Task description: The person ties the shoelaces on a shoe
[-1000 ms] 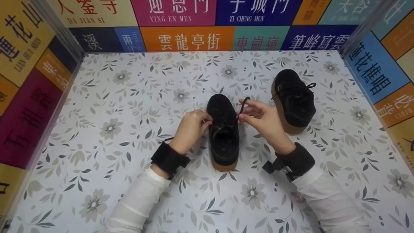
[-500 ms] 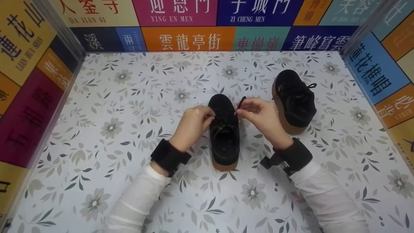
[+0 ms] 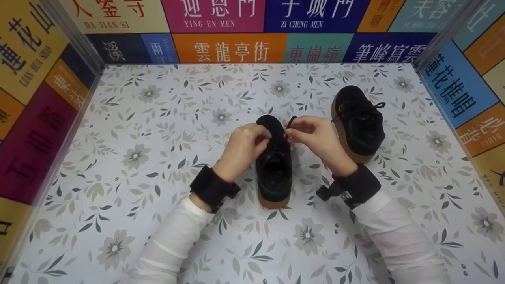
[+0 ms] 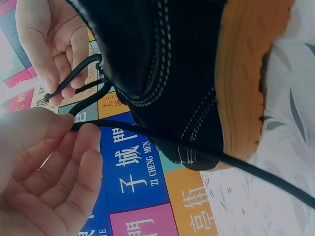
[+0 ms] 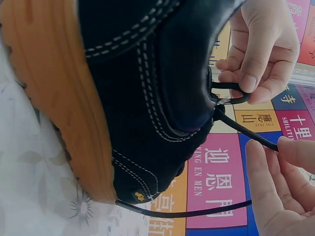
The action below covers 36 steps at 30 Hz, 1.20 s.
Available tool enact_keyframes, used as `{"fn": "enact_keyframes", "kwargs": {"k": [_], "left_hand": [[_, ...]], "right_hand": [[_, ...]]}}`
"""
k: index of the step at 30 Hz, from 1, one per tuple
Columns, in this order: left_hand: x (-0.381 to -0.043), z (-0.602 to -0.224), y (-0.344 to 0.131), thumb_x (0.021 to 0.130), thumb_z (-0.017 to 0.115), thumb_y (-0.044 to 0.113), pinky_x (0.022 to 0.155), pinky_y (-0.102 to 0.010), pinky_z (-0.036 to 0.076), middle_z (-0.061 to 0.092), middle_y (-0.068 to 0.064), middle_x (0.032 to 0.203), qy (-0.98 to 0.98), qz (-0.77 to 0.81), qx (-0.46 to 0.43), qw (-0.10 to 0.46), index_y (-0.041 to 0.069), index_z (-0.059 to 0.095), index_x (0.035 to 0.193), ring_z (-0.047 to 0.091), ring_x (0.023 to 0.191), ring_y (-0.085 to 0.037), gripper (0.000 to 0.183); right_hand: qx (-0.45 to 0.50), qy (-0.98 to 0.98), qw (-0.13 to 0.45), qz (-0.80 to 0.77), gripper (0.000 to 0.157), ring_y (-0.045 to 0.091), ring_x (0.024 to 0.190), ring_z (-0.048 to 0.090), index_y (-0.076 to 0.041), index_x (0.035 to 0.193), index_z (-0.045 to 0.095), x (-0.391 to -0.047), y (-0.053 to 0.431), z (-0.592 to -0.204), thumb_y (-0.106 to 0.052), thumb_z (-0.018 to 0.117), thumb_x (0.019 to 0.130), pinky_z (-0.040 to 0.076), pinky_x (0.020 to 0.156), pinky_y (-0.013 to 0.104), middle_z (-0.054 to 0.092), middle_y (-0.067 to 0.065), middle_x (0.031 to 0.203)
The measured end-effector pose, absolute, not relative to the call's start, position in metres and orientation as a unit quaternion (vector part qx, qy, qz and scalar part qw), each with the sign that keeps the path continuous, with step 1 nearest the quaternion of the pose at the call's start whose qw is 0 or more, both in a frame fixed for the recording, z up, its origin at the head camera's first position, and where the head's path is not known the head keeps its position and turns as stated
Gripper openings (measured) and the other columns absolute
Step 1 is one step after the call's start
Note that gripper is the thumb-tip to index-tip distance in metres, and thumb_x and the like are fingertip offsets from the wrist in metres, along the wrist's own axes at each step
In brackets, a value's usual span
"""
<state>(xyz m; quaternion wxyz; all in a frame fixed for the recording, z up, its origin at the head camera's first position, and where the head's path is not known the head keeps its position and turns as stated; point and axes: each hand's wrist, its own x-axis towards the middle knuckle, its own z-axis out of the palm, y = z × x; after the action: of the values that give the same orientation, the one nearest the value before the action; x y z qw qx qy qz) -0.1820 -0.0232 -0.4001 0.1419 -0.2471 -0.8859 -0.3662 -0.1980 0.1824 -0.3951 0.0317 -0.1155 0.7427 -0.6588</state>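
A black lace-up shoe [image 3: 274,195] with a tan sole stands between my hands, its toe pointing away. Over its lacing, my left hand [image 3: 245,146] pinches a black shoelace [image 4: 172,141] between thumb and forefinger. In the left wrist view, one strand bends back to the shoe and a long tail trails across its side. On the shoe's right, my right hand [image 3: 317,138] pinches another part of the lace [image 5: 248,132]. Both wrist views show each hand's lace running up from the shoe's front. The knot area is partly hidden by the fingers in the head view.
A matching black shoe [image 3: 361,126] with tied laces stands just right of my right hand, toe away. The floral-patterned surface [image 3: 158,221] lies under everything. Colourful panels with large characters [image 3: 229,47] wall in the back and both sides.
My left hand has moved right and slightly forward over the shoe's lacing. My right hand has come left, closer to the shoe, still holding lace. Both shoes stay about where they were.
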Motion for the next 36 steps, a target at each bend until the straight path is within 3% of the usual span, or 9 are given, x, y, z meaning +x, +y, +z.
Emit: {"fn": "enact_keyframes", "kwargs": {"k": [22,36], "left_hand": [[-0.186,-0.407,-0.006,0.083,0.067,0.001,0.072,-0.019,0.05,0.067,-0.005,0.088,-0.849,-0.42,-0.272,0.17,0.005,0.07,0.087,0.064,0.08,-0.015,0.006],[-0.192,-0.42,0.002,0.083,0.066,0.0,0.086,-0.022,0.049,0.066,-0.006,0.089,-0.825,-0.377,-0.325,0.267,0.004,0.068,0.088,0.063,0.09,-0.018,0.007]], "right_hand": [[-0.099,0.766,0.062,-0.632,0.022,0.012,0.077,0.068,0.011,0.1,0.066,-0.218,0.165,-0.395,0.0,0.069,0.082,0.057,0.069,0.028,0.07,0.003,0.086],[-0.035,0.743,0.104,-0.661,0.027,0.011,0.069,0.067,0.013,0.105,0.064,-0.224,0.16,-0.396,-0.002,0.067,0.083,0.057,0.065,0.025,0.07,-0.001,0.082]]}}
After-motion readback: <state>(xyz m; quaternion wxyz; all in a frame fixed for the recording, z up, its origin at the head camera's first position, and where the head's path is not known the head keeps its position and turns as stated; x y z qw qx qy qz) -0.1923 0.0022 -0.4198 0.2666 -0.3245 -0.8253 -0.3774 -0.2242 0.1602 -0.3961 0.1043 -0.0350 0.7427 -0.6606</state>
